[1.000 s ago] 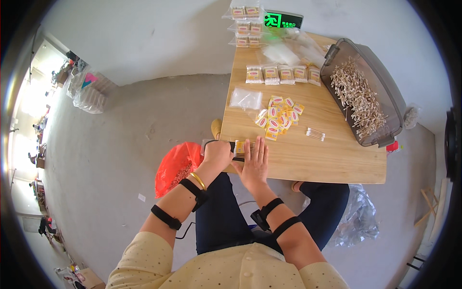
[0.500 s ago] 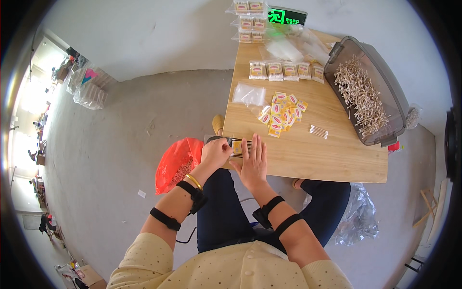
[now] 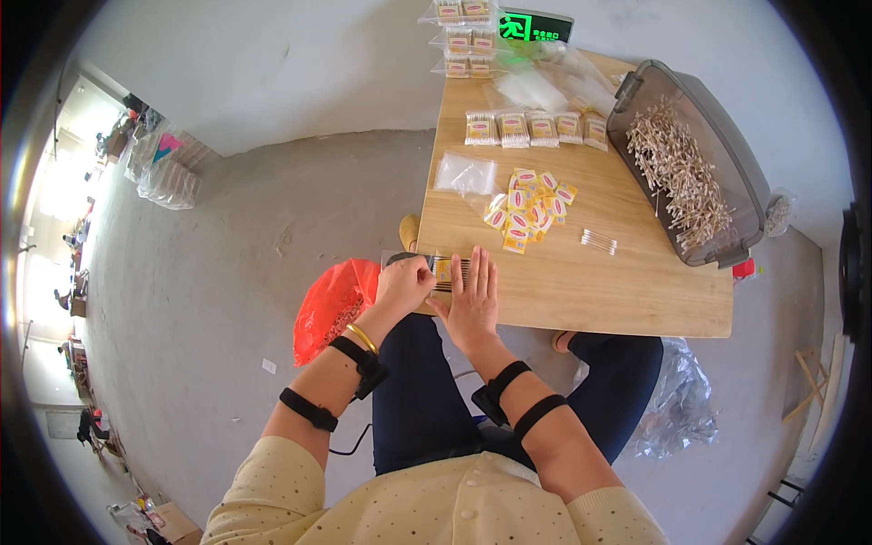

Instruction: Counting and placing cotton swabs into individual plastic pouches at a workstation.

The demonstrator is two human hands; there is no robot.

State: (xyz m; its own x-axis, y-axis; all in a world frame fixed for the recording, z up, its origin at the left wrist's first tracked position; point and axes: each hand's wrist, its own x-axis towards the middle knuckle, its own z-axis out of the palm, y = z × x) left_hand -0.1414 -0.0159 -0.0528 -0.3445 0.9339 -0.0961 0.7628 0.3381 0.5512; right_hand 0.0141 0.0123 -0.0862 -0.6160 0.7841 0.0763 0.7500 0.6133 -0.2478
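At the table's near left edge lies a small packet of dark-tipped cotton swabs with a yellow card showing. My right hand presses flat on its right side, fingers stretched out and covering part of it. My left hand is curled closed against the packet's left end; its fingertips are hidden, so what they pinch cannot be seen. Clear plastic and something dark show just behind that hand. Farther back lie a pile of yellow-and-white cards, a clear plastic bag stack and several loose swabs.
Several filled swab packets stand in a row at the back, with bagged packets beyond. A grey bin of loose swabs is on the right. A red plastic bag sits beside my left leg, below the wooden table.
Both hands keep nearly the same place on the swab packet. The whole view has shifted slightly.
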